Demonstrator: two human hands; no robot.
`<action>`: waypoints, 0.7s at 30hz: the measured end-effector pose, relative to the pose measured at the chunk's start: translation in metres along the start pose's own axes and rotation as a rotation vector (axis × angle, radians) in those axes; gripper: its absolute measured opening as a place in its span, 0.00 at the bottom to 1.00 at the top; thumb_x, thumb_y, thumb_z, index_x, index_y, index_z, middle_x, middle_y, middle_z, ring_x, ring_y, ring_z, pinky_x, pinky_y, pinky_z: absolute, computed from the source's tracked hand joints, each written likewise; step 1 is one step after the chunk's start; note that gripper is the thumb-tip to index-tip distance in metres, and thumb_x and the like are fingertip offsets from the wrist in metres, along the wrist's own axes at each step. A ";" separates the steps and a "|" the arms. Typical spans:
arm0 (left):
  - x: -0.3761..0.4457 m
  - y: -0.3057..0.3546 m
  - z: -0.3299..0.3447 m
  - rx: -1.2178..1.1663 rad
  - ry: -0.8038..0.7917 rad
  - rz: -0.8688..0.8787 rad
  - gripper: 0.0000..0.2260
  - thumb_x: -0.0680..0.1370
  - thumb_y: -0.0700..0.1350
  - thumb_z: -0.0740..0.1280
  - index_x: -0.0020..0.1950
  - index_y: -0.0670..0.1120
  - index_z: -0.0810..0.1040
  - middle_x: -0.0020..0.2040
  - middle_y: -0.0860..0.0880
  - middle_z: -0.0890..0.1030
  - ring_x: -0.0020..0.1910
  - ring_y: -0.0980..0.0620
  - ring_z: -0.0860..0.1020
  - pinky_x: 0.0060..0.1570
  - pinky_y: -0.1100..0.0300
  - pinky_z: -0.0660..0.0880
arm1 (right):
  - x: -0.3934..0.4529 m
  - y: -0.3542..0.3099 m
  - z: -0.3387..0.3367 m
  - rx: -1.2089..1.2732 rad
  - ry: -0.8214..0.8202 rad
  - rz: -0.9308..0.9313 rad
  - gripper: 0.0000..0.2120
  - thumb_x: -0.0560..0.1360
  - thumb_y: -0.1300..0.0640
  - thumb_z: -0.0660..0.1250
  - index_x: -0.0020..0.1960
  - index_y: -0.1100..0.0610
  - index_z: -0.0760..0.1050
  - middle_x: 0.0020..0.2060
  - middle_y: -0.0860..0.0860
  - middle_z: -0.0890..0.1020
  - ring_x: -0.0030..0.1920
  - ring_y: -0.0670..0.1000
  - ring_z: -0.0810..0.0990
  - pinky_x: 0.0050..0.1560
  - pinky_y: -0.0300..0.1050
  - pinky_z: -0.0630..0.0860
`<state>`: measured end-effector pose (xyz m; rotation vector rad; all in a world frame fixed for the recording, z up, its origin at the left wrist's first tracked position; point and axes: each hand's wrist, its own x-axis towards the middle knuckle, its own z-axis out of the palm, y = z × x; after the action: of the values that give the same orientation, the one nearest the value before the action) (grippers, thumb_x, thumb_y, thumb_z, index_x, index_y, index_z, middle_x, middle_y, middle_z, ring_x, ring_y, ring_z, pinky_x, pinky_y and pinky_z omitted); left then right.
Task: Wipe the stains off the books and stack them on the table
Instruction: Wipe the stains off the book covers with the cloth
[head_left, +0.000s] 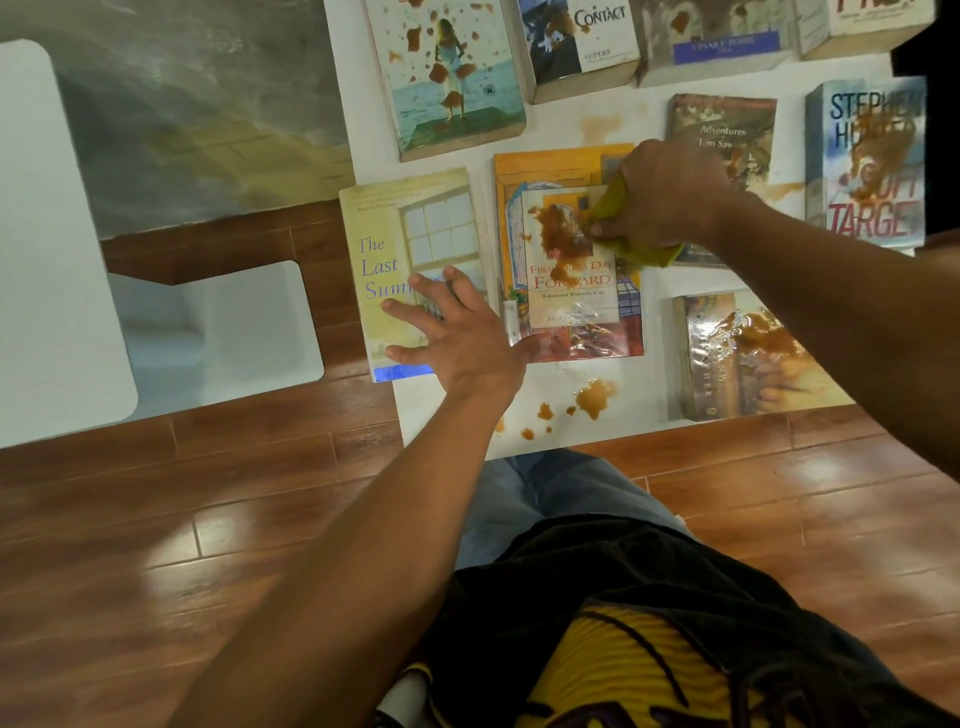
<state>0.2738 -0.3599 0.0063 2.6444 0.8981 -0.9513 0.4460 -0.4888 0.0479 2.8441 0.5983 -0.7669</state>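
An orange book titled "From This Day Forward" (571, 306) lies on the white table (649, 280) with a brown stain on its cover. My right hand (665, 197) grips a yellow-green cloth (634, 244) and presses it on that book beside the stain. My left hand (457, 327) lies flat with spread fingers on the pale yellow book "The Last Summer" (384, 249), whose cover looks clean. Other stained books surround them: a seaside cover (457, 104), "Contact" (582, 47), "Tom Sawyer" (727, 130), "Soft Target" (867, 166) and one at front right (743, 358).
Brown spills mark the table near its front edge (592, 400) and behind the orange book (602, 124). Two more stained books (722, 41) lie at the far right. A white chair (218, 332) stands on the wooden floor to the left.
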 end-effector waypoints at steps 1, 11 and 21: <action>0.001 0.000 0.000 0.001 -0.002 -0.001 0.58 0.70 0.75 0.65 0.80 0.41 0.38 0.79 0.34 0.40 0.76 0.23 0.42 0.66 0.24 0.58 | 0.001 0.002 0.000 0.035 0.021 0.023 0.27 0.70 0.34 0.72 0.50 0.58 0.74 0.38 0.52 0.72 0.43 0.57 0.75 0.41 0.51 0.73; -0.001 0.001 -0.001 -0.004 0.004 0.010 0.58 0.70 0.75 0.65 0.80 0.41 0.38 0.80 0.34 0.40 0.76 0.23 0.43 0.66 0.24 0.58 | -0.006 0.002 0.006 0.055 0.045 0.041 0.26 0.70 0.34 0.72 0.49 0.56 0.72 0.39 0.53 0.73 0.43 0.57 0.74 0.40 0.50 0.73; -0.001 -0.001 0.000 -0.011 0.007 0.012 0.58 0.69 0.75 0.65 0.80 0.41 0.38 0.80 0.35 0.40 0.76 0.24 0.43 0.66 0.23 0.58 | -0.022 -0.008 0.010 -0.077 -0.089 -0.061 0.27 0.71 0.33 0.71 0.53 0.56 0.76 0.39 0.51 0.71 0.42 0.54 0.72 0.43 0.52 0.78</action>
<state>0.2727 -0.3593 0.0073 2.6428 0.8858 -0.9324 0.4205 -0.4914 0.0501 2.7179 0.6894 -0.8560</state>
